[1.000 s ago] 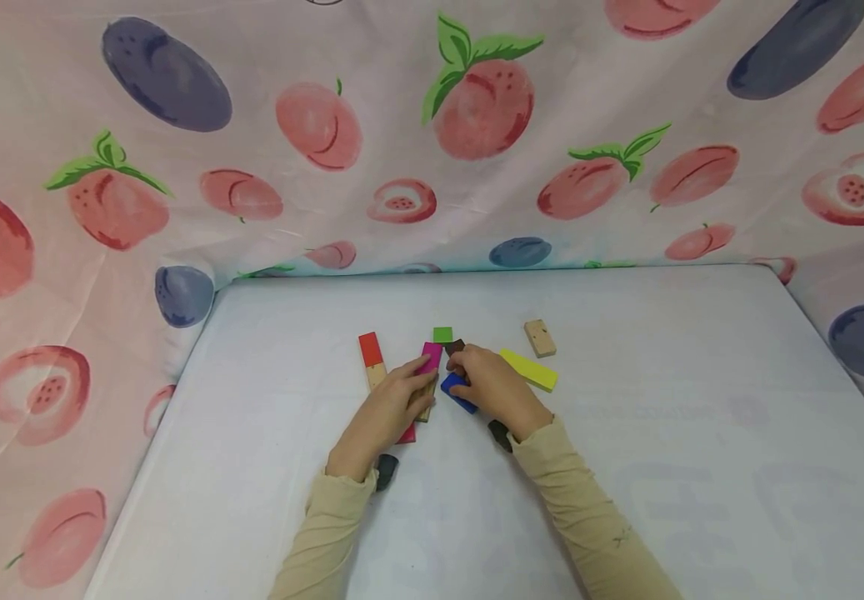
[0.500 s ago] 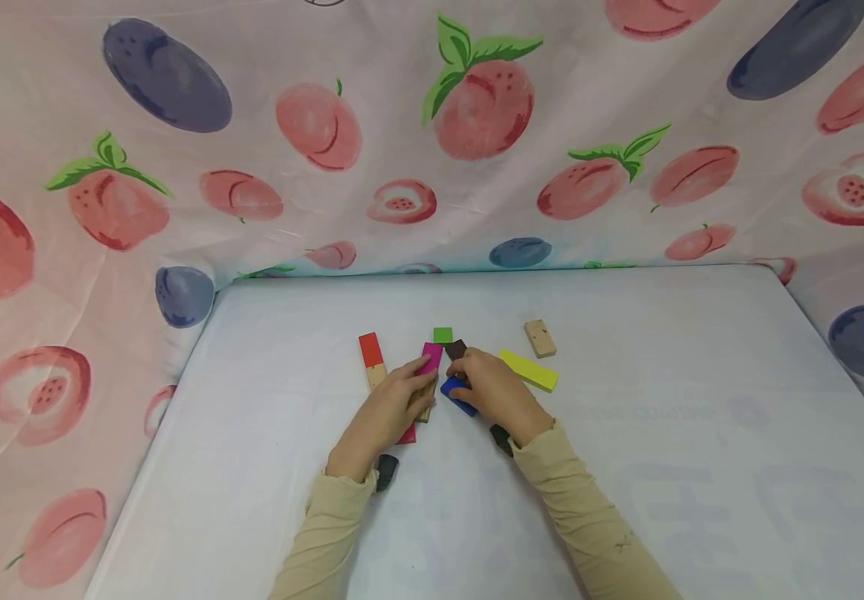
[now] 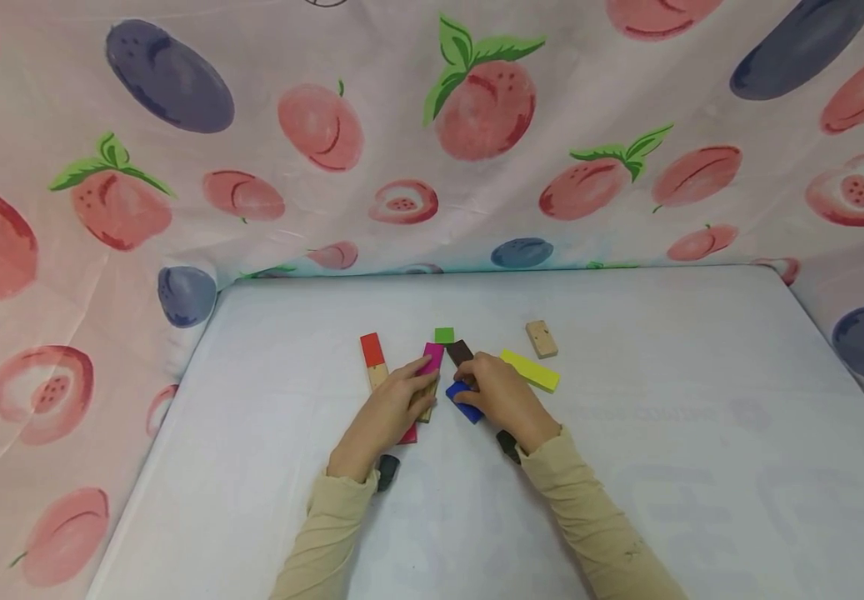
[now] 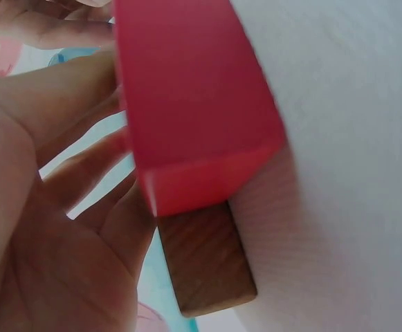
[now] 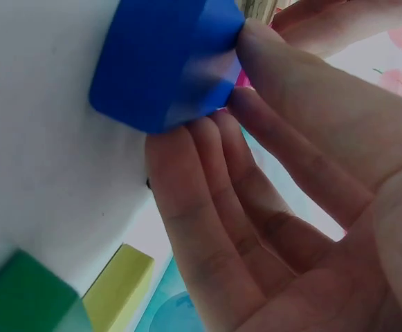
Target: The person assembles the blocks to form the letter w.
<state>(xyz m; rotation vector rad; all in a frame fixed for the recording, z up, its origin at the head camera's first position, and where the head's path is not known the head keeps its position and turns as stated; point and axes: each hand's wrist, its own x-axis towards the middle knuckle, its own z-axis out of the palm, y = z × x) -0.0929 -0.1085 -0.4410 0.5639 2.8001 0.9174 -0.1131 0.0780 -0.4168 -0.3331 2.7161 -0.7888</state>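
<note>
My left hand (image 3: 387,404) lies over a magenta block (image 3: 432,357) and a plain wood block (image 3: 424,410), its fingertips on them. Below its palm a red block (image 3: 407,435) shows in part; in the left wrist view this red block (image 4: 194,90) fills the foreground, with a brown wood block (image 4: 207,259) beneath it. A blue block (image 3: 465,402) is pinched between the thumb and fingers of my right hand (image 3: 505,396), low over the table. The dark brown block (image 3: 460,352) lies just beyond the right fingertips, partly covered by them.
A green block (image 3: 443,335) touches the far end of the magenta one. Left of them lie an orange-red block (image 3: 372,350) and a wood block (image 3: 377,377) end to end. Right stand a yellow block (image 3: 531,372) and a wood block (image 3: 541,339). Another green block (image 5: 34,297) shows in the right wrist view.
The right hand has shifted slightly toward the person and right, bringing the blue block with it. More of the dark brown block shows now. The left hand stays in place.
</note>
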